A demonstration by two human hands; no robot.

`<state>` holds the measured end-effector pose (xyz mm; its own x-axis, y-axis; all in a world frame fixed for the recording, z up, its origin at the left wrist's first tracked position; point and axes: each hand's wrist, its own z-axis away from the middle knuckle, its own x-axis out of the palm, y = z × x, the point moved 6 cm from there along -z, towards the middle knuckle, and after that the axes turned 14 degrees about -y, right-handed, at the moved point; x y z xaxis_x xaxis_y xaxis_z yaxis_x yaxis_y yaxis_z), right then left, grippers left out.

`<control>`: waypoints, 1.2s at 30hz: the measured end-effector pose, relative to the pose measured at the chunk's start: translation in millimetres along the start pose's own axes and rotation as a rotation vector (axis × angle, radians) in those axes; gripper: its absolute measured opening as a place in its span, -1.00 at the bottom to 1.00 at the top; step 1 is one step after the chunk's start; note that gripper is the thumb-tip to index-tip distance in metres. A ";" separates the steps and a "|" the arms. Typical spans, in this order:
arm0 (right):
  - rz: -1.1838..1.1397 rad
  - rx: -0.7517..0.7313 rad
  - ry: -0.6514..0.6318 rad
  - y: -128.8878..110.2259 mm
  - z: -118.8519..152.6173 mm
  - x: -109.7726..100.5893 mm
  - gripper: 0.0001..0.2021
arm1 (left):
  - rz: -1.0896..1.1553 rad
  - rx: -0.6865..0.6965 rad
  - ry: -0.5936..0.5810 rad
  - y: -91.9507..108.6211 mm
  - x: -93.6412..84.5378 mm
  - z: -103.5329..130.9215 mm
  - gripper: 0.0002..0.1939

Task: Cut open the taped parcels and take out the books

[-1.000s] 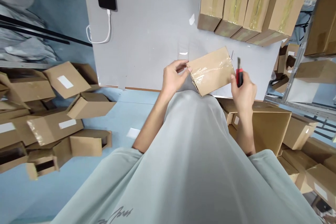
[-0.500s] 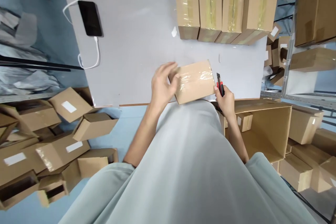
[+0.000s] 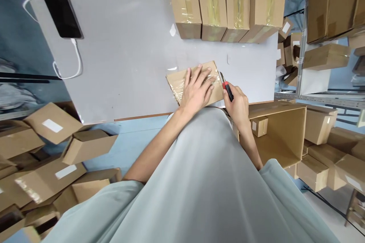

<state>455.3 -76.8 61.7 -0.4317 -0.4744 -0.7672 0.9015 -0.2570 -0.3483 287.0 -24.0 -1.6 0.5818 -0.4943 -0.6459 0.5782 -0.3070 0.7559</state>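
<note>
A small cardboard box [image 3: 177, 82] with shiny clear tape across its top lies at the table's front edge, slightly turned. My left hand [image 3: 197, 88] rests flat on top of it, fingers spread. In my right hand [image 3: 238, 105] is a red and black box cutter [image 3: 227, 86], its blade out and pointing up and left. The blade is at the right end of the box; whether it touches the cardboard I cannot tell.
Several taped boxes [image 3: 211, 3] stand in a row at the back of the white table [image 3: 122, 57]. A phone [image 3: 63, 16] with a white cable lies at left. An open large carton [image 3: 288, 134] sits below right. Loose boxes [image 3: 51, 174] pile up at lower left.
My left hand has moved from the box's left end onto its top and flattened. The box cutter has tilted left, its blade now at the box's right end. The view has shifted.
</note>
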 end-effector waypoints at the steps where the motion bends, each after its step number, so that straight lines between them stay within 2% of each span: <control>1: 0.008 0.007 -0.016 -2.8 -2.7 -0.7 -0.48 | 0.004 0.000 0.002 0.3 -0.3 0.1 -0.58; 7: 0.077 0.047 -0.092 -13.7 -16.5 -2.4 -0.46 | 0.044 -0.005 -0.003 2.1 -2.9 0.0 -0.56; 18: 0.172 0.147 -0.123 -24.5 -14.0 -1.5 -0.44 | 0.114 -0.021 0.001 2.2 -3.3 -0.6 -0.54; 24: 0.268 0.241 -0.192 -45.4 -20.6 -9.0 -0.41 | 0.140 -0.016 -0.002 5.0 -3.4 -1.4 -0.51; 27: 0.267 0.253 -0.196 -54.3 -24.1 -15.6 -0.48 | 0.153 -0.025 0.001 5.3 -2.9 -2.5 -0.48; 34: 0.264 0.314 -0.244 -47.8 0.0 -21.4 -0.61 | 0.078 -0.055 -0.031 2.5 2.5 -3.4 -0.37; 36: 0.290 0.350 -0.277 -41.1 11.1 -17.9 -0.63 | 0.092 -0.043 -0.031 2.4 2.4 -3.0 -0.41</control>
<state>425.6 -67.0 95.8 -0.2014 -0.7600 -0.6180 0.9409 -0.3256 0.0938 291.5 -23.5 -1.6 0.6160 -0.5439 -0.5698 0.5475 -0.2245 0.8061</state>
